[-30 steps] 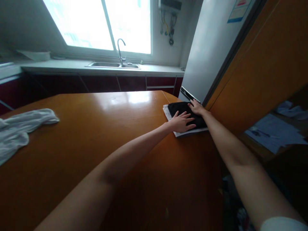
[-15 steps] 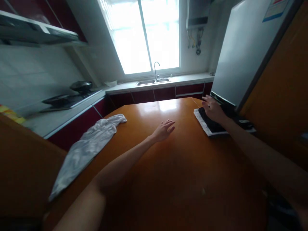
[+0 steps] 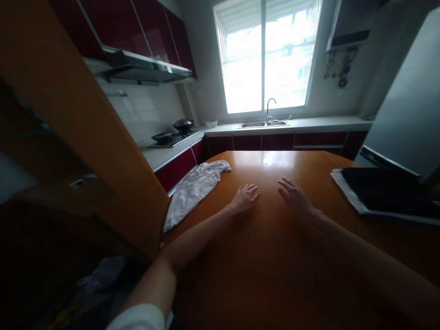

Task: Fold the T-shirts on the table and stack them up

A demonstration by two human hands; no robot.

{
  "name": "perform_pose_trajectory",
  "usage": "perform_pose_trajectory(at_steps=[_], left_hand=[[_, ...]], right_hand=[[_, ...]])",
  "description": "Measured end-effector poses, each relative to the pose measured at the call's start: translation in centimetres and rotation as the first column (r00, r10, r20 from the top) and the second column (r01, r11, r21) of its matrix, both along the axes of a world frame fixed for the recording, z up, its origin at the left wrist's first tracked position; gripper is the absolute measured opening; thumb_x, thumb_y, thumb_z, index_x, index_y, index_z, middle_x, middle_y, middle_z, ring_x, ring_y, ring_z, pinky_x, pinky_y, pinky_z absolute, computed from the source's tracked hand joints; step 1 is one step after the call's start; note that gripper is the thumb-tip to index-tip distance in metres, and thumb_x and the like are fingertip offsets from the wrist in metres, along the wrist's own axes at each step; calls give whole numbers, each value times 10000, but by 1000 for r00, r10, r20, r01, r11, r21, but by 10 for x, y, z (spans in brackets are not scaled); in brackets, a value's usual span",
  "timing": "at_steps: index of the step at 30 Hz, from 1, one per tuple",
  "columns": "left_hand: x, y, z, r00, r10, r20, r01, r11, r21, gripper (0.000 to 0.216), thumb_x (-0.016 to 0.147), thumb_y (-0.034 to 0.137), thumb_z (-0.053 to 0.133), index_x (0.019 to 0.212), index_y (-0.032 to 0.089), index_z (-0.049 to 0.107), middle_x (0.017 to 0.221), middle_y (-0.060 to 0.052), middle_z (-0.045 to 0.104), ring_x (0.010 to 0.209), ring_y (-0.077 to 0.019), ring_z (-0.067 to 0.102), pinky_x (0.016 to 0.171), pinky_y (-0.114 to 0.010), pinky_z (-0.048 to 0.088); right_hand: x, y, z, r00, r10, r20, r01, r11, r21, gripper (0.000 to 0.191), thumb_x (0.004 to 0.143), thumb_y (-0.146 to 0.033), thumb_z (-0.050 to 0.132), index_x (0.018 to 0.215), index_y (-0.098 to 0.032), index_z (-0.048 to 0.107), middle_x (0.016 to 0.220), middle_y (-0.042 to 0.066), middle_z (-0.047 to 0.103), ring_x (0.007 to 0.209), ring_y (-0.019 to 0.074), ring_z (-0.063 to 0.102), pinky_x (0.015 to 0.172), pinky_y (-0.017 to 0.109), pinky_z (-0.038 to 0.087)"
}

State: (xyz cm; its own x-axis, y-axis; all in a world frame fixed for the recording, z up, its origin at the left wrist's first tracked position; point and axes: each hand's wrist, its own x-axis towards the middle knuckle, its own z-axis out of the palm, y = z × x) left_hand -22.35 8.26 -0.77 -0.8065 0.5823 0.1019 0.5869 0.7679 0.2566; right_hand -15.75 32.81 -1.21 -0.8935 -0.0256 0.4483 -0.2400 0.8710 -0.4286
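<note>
Both my hands are over the middle of the wooden table [image 3: 261, 256], apart from each other and holding nothing. My left hand [image 3: 244, 198] has its fingers stretched out toward the right. Facing it, my right hand [image 3: 294, 197] is open with its fingers spread. To the left, a crumpled shiny grey-white cloth [image 3: 197, 190] lies along the table's edge. A flat pile of folded black cloth [image 3: 385, 188], with a white layer under it, lies on the right side of the table. Whether my hands touch the tabletop I cannot tell.
Beyond the table runs a white counter with a sink [image 3: 264, 123] and a faucet [image 3: 269, 110]. A stove [image 3: 175, 139] with pans is at the left under a range hood [image 3: 147, 68]. A fridge [image 3: 405, 101] stands at the right, a wooden cabinet panel [image 3: 113, 137] at the left.
My right hand has moved left, from over the black cloth pile to the table's middle beside my left hand. The view has turned left. The cloths look unmoved on the table.
</note>
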Motion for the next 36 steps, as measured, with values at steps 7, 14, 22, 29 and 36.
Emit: perform_pose_trajectory(at_steps=[7, 14, 22, 29, 36], left_hand=[[6, 1, -21, 998, -51, 46, 53, 997, -51, 694, 993, 652, 310, 1598, 312, 283, 1705, -64, 106, 1562, -322, 87, 1231, -601, 98], [7, 1, -24, 997, -69, 23, 71, 993, -94, 691, 999, 653, 231, 1576, 292, 349, 1681, -73, 225, 1549, -337, 156, 1227, -603, 114], [7, 3, -30, 998, -67, -1, 67, 997, -43, 675, 990, 649, 303, 1532, 268, 431, 1660, -94, 284, 1533, -336, 211, 1226, -598, 148], [-19, -23, -17, 961, 260, -93, -258, 965, 38, 561, 976, 470, 480, 1475, 214, 478, 1612, -103, 381, 1504, -275, 296, 1232, -524, 208], [-47, -98, 9, 754, 646, -118, -653, 757, -25, 521, 996, 341, 386, 1474, 150, 460, 1581, -202, 383, 1482, -360, 285, 1171, -618, 227]], right_hand=[[6, -20, -50, 952, -207, 227, 149, 957, 248, 603, 1021, -497, 310, 1505, -177, 473, 1626, 171, 332, 1524, 326, 247, 1192, 626, 208], [3, -11, -62, 948, -203, 246, 120, 942, 315, 621, 1019, -497, 269, 1521, -185, 458, 1620, 153, 354, 1520, 314, 263, 1196, 607, 211], [3, -8, -62, 951, -196, 241, 117, 944, 308, 597, 1018, -487, 281, 1496, -195, 489, 1611, 155, 371, 1508, 311, 289, 1181, 614, 233], [4, -10, -59, 949, -187, 253, 107, 948, 300, 602, 1028, -475, 251, 1484, -173, 502, 1607, 167, 374, 1512, 312, 284, 1185, 607, 233], [7, -14, -54, 950, -191, 246, 112, 946, 303, 589, 1023, -459, 278, 1483, -169, 504, 1604, 165, 379, 1509, 308, 292, 1188, 599, 239]])
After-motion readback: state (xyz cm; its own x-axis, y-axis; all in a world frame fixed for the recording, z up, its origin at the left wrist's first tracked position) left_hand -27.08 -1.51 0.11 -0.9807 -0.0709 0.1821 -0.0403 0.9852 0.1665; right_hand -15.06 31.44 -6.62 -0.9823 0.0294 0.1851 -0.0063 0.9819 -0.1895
